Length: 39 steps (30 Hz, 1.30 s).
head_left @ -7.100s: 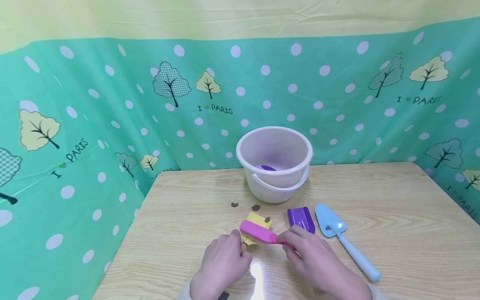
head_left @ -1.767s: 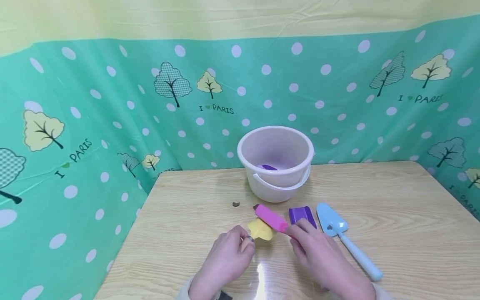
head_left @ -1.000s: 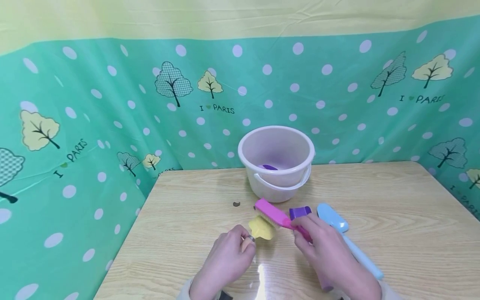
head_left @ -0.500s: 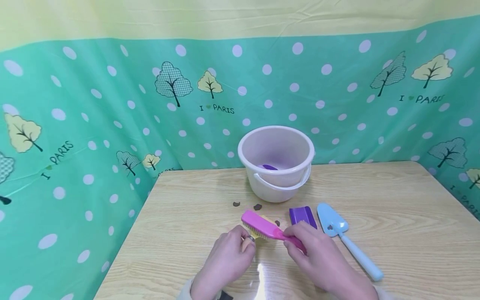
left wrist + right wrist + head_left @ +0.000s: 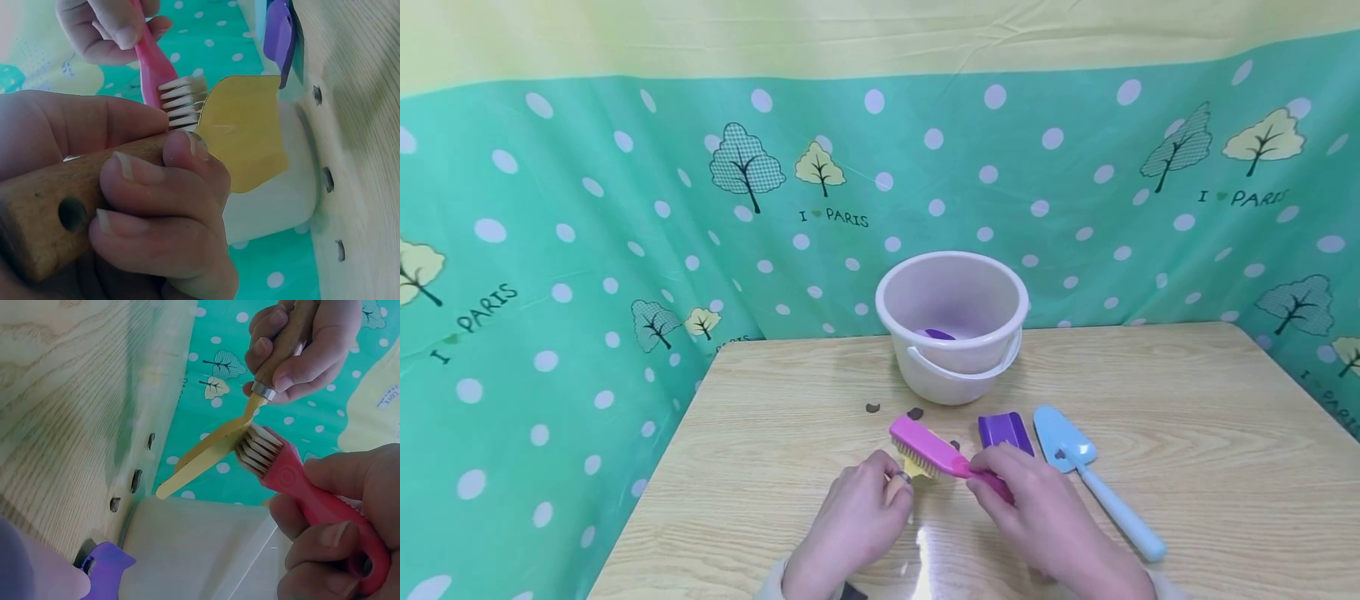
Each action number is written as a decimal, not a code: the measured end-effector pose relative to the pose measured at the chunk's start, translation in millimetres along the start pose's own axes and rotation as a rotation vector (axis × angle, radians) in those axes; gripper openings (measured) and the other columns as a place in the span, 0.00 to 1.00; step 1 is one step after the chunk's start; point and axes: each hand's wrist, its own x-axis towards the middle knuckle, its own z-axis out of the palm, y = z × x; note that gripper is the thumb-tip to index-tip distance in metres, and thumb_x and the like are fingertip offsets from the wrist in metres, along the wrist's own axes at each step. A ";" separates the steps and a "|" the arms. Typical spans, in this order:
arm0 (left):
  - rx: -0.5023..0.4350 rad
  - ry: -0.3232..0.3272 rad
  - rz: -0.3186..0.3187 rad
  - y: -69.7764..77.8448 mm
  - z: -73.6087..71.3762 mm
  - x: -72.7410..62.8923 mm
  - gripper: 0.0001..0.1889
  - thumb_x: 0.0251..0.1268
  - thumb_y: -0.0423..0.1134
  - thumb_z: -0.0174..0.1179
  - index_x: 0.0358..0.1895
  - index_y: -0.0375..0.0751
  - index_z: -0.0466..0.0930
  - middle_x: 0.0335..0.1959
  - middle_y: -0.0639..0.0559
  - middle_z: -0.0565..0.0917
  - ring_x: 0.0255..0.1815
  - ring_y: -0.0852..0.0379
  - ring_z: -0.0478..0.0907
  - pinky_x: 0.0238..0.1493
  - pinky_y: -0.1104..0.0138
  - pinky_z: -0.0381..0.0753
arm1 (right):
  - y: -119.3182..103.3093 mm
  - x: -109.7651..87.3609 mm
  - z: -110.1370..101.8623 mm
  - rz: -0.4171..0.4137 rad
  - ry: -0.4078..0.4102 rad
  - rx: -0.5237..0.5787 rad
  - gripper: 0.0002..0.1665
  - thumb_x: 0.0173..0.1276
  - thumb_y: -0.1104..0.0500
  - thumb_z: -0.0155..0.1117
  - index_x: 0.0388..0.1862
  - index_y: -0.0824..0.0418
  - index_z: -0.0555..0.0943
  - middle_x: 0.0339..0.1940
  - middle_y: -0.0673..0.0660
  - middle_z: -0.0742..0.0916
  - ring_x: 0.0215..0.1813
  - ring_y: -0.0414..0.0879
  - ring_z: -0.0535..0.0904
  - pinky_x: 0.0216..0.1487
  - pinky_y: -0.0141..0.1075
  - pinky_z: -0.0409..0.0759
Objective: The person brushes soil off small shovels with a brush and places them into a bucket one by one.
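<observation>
My left hand (image 5: 859, 510) grips the wooden handle (image 5: 286, 350) of a small garden shovel. Its yellow metal blade (image 5: 247, 134) points away over the table; in the head view the brush partly covers it. My right hand (image 5: 1037, 510) holds a pink brush (image 5: 928, 446) by its handle, fingers and thumb curled round it. The pale bristles (image 5: 257, 452) touch the yellow blade near its neck in the right wrist view. Both tools are held above the table.
A white bucket (image 5: 943, 385) stands behind, a purple thing (image 5: 938, 334) inside it. Right of the brush lie a purple scoop (image 5: 1003, 432) and a light-blue trowel (image 5: 1122, 512). Dark brown bits (image 5: 915, 413) lie scattered on the table (image 5: 760, 433). A green dotted curtain (image 5: 820, 283) closes the back.
The brush has gone forward to the blade's far end, then back toward the left hand, and now slightly forward again. The blade has turned over and back. Left hand stays nearly in place.
</observation>
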 end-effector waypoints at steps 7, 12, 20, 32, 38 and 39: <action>-0.016 -0.014 0.001 0.4 -0.9 -1.1 0.14 0.60 0.39 0.55 0.46 0.35 0.76 0.15 0.58 0.73 0.12 0.62 0.69 0.15 0.67 0.70 | 3.2 1.0 -2.1 0.064 -0.024 -0.067 0.13 0.55 0.59 0.73 0.35 0.43 0.80 0.26 0.34 0.74 0.26 0.31 0.68 0.24 0.26 0.67; -0.020 -0.019 0.004 1.2 -1.2 -1.9 0.13 0.61 0.39 0.55 0.45 0.36 0.76 0.15 0.58 0.73 0.12 0.62 0.69 0.14 0.67 0.70 | 8.8 2.0 -1.8 0.107 -0.070 -0.119 0.10 0.59 0.57 0.70 0.36 0.43 0.80 0.27 0.34 0.75 0.26 0.31 0.69 0.26 0.26 0.70; -0.029 -0.013 0.016 2.3 -1.4 -3.1 0.13 0.60 0.39 0.55 0.44 0.35 0.76 0.15 0.59 0.73 0.10 0.63 0.68 0.12 0.67 0.69 | 16.9 3.4 -0.8 0.109 -0.068 -0.169 0.09 0.59 0.59 0.71 0.35 0.47 0.80 0.25 0.38 0.75 0.22 0.31 0.66 0.20 0.26 0.65; -0.052 0.003 0.030 3.2 -2.3 -4.6 0.12 0.60 0.38 0.55 0.43 0.35 0.77 0.16 0.59 0.74 0.12 0.63 0.70 0.13 0.68 0.70 | 24.1 4.8 -4.3 0.159 -0.091 -0.135 0.08 0.60 0.58 0.70 0.32 0.46 0.80 0.24 0.38 0.76 0.23 0.32 0.68 0.23 0.28 0.68; -0.057 0.003 0.024 4.1 -3.3 -4.4 0.13 0.60 0.37 0.54 0.45 0.34 0.76 0.17 0.59 0.75 0.13 0.63 0.71 0.13 0.68 0.70 | 27.2 6.7 -9.3 0.179 -0.104 -0.112 0.08 0.60 0.62 0.69 0.33 0.50 0.81 0.26 0.40 0.78 0.23 0.33 0.69 0.22 0.27 0.69; -0.061 0.005 0.027 4.3 -3.4 -4.5 0.13 0.60 0.37 0.54 0.45 0.34 0.76 0.17 0.59 0.75 0.13 0.63 0.71 0.13 0.68 0.71 | 27.9 7.0 -10.1 0.178 -0.098 -0.111 0.08 0.59 0.62 0.69 0.32 0.50 0.81 0.26 0.41 0.78 0.24 0.33 0.69 0.23 0.27 0.69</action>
